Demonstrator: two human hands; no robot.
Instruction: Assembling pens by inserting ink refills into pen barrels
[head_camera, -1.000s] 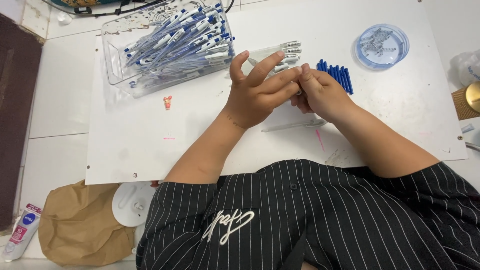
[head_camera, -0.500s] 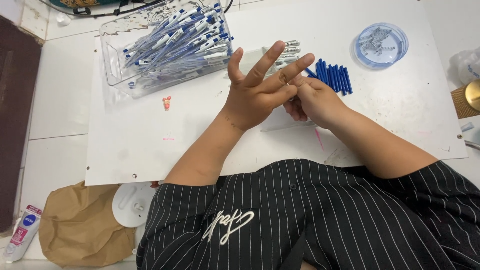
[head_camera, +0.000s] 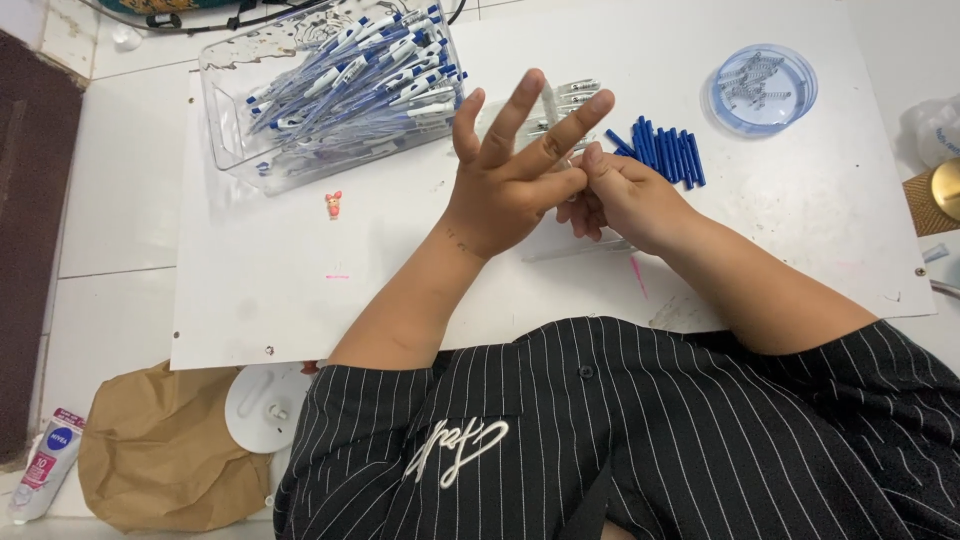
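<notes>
Pinching a small pen part between both hands (head_camera: 575, 185); clear bin (head_camera: 225, 120) of finished blue pens well filled, blue pen pieces (head_camera: 668, 155) still loose mid-surface.

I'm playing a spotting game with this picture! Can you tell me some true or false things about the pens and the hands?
1. The clear bin holds blue and white pens. True.
2. The blue pen parts lie in the round dish. False: they lie on the white board, beside the right hand.
3. The left hand has its fingers spread. True.
4. The round dish is empty. False: it holds small metal springs.
5. A small red figure lies near the bin. True.
</notes>
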